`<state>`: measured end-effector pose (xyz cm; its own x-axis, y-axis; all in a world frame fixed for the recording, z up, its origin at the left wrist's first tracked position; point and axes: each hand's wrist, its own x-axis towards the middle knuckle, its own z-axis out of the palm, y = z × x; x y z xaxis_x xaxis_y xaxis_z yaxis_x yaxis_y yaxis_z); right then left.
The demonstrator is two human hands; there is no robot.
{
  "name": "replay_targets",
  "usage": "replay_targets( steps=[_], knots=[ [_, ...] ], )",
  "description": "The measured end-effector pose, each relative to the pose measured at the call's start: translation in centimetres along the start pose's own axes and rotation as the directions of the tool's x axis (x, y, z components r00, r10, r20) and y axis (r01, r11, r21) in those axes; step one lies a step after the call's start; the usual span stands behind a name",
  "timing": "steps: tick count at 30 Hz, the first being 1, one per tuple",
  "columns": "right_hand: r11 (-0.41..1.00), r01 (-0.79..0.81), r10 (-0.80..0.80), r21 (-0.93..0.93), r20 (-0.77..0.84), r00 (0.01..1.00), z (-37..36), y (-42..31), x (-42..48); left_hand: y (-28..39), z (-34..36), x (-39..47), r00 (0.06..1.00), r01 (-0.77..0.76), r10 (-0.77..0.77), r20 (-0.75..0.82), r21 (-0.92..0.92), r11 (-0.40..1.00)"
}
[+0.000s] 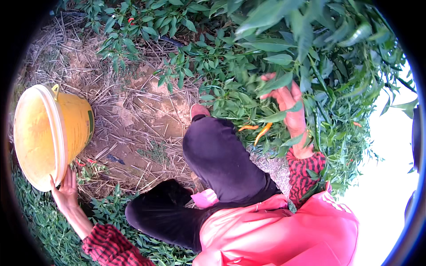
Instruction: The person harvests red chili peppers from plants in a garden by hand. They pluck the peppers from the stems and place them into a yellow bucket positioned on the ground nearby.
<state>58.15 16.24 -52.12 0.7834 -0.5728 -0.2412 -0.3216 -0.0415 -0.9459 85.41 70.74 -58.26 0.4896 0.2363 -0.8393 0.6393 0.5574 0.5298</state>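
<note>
My left hand is at the lower left, palm up, its fingers at the rim of a yellow plastic bucket that has a white rim. The thumb reaches over the rim's edge. The bucket leans with its mouth towards the left. My right hand is raised among the leaves of a chili pepper plant, fingers spread and partly covered by leaves; I see nothing held in it. Two orange chili peppers hang just left of my right wrist. Long green chilies hang to the right of that hand.
Straw-littered soil runs between rows of chili plants. Low plants grow along the lower left, and more foliage stands at the top. Small red chilies lie near the bucket. My bent knees are in the middle.
</note>
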Motion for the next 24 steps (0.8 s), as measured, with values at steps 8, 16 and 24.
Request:
replay_targets(
  steps=[8,16,24],
  knots=[
    [0.991,-0.037,0.061,0.127,-0.189,0.980,-8.4,1.1,-2.9,-26.4,16.5,-22.8,0.202,-0.743,-0.013,0.979,0.162,0.650],
    [0.991,-0.107,0.108,0.076,-0.013,0.994,-12.8,-0.1,-6.2,-44.2,16.4,-25.3,0.090,-0.996,-0.806,0.585,0.051,-0.074],
    [0.957,0.248,-0.176,-0.150,0.379,0.908,-13.4,-2.7,-12.4,-42.6,17.8,-25.6,0.069,-0.615,-0.770,0.635,0.634,0.468]
  ],
)
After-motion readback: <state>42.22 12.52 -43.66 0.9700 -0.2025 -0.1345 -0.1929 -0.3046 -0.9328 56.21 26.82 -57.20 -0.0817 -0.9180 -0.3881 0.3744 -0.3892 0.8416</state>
